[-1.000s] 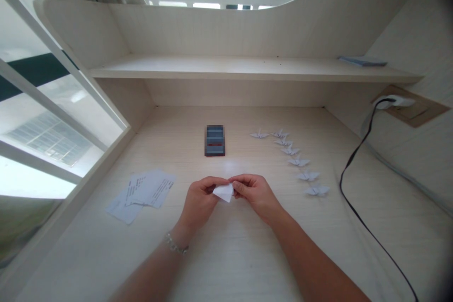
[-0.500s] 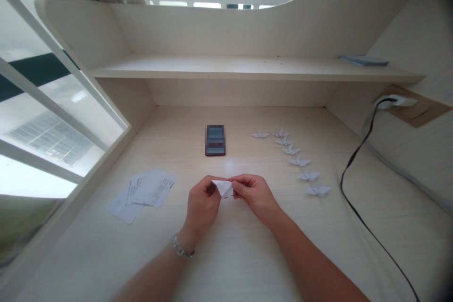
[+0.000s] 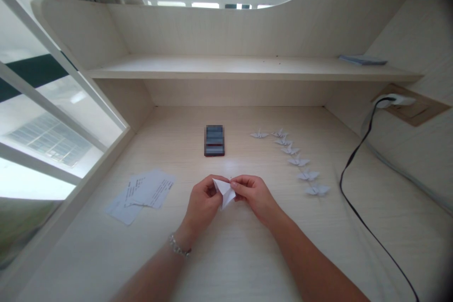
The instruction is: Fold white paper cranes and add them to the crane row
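Together, left hand (image 3: pixel 200 202) and right hand (image 3: pixel 255 195) pinch folded paper (image 3: pixel 225 191).

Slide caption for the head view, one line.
Left hand and right hand hold a folded white paper; seven paper cranes rest on the desk.

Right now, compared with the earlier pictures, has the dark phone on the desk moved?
No. Judged against the fixed shelf behind it, the dark phone lies in the same place, shifted in no visible direction.
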`<action>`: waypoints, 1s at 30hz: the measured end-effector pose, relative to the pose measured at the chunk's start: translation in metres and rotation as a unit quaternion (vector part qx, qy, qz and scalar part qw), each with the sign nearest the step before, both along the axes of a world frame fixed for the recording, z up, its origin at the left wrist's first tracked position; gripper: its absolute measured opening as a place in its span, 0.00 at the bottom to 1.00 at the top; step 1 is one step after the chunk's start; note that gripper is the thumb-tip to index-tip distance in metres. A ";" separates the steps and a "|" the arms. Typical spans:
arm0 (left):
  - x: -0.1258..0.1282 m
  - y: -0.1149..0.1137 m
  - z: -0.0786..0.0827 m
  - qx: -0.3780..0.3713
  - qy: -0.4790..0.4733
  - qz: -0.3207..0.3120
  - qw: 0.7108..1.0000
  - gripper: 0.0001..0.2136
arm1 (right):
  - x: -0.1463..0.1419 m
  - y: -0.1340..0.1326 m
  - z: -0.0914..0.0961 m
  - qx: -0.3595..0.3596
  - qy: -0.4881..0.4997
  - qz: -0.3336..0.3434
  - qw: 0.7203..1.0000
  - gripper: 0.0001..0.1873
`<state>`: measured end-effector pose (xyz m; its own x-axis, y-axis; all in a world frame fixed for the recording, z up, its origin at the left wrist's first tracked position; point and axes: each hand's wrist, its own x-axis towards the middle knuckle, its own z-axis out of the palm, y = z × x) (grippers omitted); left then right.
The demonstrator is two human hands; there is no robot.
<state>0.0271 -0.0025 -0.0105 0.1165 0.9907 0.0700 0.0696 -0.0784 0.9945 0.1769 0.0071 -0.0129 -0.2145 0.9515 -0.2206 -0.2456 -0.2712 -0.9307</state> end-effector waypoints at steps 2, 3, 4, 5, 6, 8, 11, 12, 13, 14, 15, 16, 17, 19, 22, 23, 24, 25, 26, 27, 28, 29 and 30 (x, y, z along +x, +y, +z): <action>0.000 0.000 -0.001 -0.012 -0.009 -0.005 1.000 0.09 | 0.000 -0.001 0.000 -0.005 0.001 0.008 1.000 0.10; 0.000 0.000 -0.001 -0.021 -0.011 -0.007 1.000 0.08 | 0.000 -0.001 0.000 -0.008 0.003 0.011 1.000 0.10; 0.000 0.000 -0.001 -0.032 -0.012 -0.010 0.999 0.08 | 0.001 -0.001 0.001 -0.010 0.007 0.012 1.000 0.10; 0.001 0.001 -0.001 -0.044 -0.012 -0.012 0.999 0.07 | 0.001 -0.001 0.001 -0.013 0.011 0.012 1.000 0.10; 0.001 0.001 -0.001 -0.056 -0.011 -0.012 0.998 0.08 | 0.001 -0.001 0.001 -0.017 0.015 0.010 1.000 0.10; 0.001 0.002 -0.002 -0.079 -0.012 -0.004 0.997 0.10 | 0.001 0.000 0.002 -0.023 0.021 0.008 0.999 0.10; 0.002 0.003 -0.003 -0.100 -0.041 0.007 0.994 0.13 | 0.000 0.000 0.002 -0.032 0.027 0.006 0.999 0.10; 0.003 0.003 -0.003 -0.106 -0.061 0.003 0.993 0.13 | 0.000 0.000 0.002 -0.033 0.029 0.004 0.999 0.11; 0.004 0.003 -0.003 -0.112 -0.082 -0.005 0.990 0.13 | 0.000 0.000 0.002 -0.032 0.028 0.002 0.999 0.11; 0.004 0.003 -0.003 -0.118 -0.099 -0.012 0.988 0.13 | -0.001 0.000 0.001 -0.029 0.025 0.000 0.999 0.12; 0.005 0.003 -0.003 -0.123 -0.110 -0.016 0.986 0.13 | -0.001 0.001 0.000 -0.025 0.018 0.000 1.000 0.12; 0.005 0.003 -0.003 -0.126 -0.114 -0.019 0.985 0.13 | -0.001 0.001 -0.002 -0.019 0.006 -0.001 1.000 0.13; 0.005 0.003 -0.002 -0.125 -0.109 -0.014 0.986 0.12 | -0.001 0.002 -0.003 -0.011 -0.014 -0.003 1.000 0.13; 0.005 0.003 -0.001 -0.115 -0.078 0.016 0.990 0.10 | -0.001 0.002 -0.003 0.022 -0.068 -0.023 0.997 0.13; 0.001 0.005 0.001 -0.083 0.000 0.062 0.995 0.08 | -0.003 -0.002 0.002 0.111 -0.164 -0.067 0.978 0.14; 0.000 0.005 0.001 -0.067 0.028 0.074 0.995 0.08 | -0.004 -0.005 0.005 0.140 -0.190 -0.069 0.969 0.14; -0.002 0.004 0.001 -0.050 0.055 0.082 0.994 0.08 | -0.005 -0.007 0.007 0.161 -0.206 -0.066 0.963 0.14; -0.003 0.004 0.001 -0.034 0.078 0.088 0.992 0.08 | -0.007 -0.010 0.010 0.177 -0.222 -0.051 0.957 0.15; -0.003 0.003 0.001 -0.019 0.099 0.093 0.991 0.08 | -0.009 -0.012 0.012 0.197 -0.243 -0.038 0.949 0.16; -0.004 0.002 0.001 -0.008 0.116 0.099 0.988 0.08 | -0.011 -0.014 0.013 0.217 -0.265 -0.036 0.939 0.16; -0.004 0.002 0.001 0.001 0.131 0.104 0.986 0.08 | -0.012 -0.016 0.014 0.233 -0.285 -0.038 0.929 0.14; -0.003 0.001 0.000 0.007 0.142 0.107 0.984 0.09 | -0.013 -0.016 0.013 0.245 -0.302 -0.045 0.920 0.13; -0.002 0.000 0.000 0.011 0.147 0.107 0.983 0.09 | -0.014 -0.016 0.012 0.253 -0.315 -0.053 0.913 0.11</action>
<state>0.0249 -0.0025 -0.0103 -0.0760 0.9935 0.0852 0.3701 -0.0513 0.9276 0.1631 -0.0091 -0.0008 -0.0973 0.9737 0.2061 0.3825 0.2277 -0.8954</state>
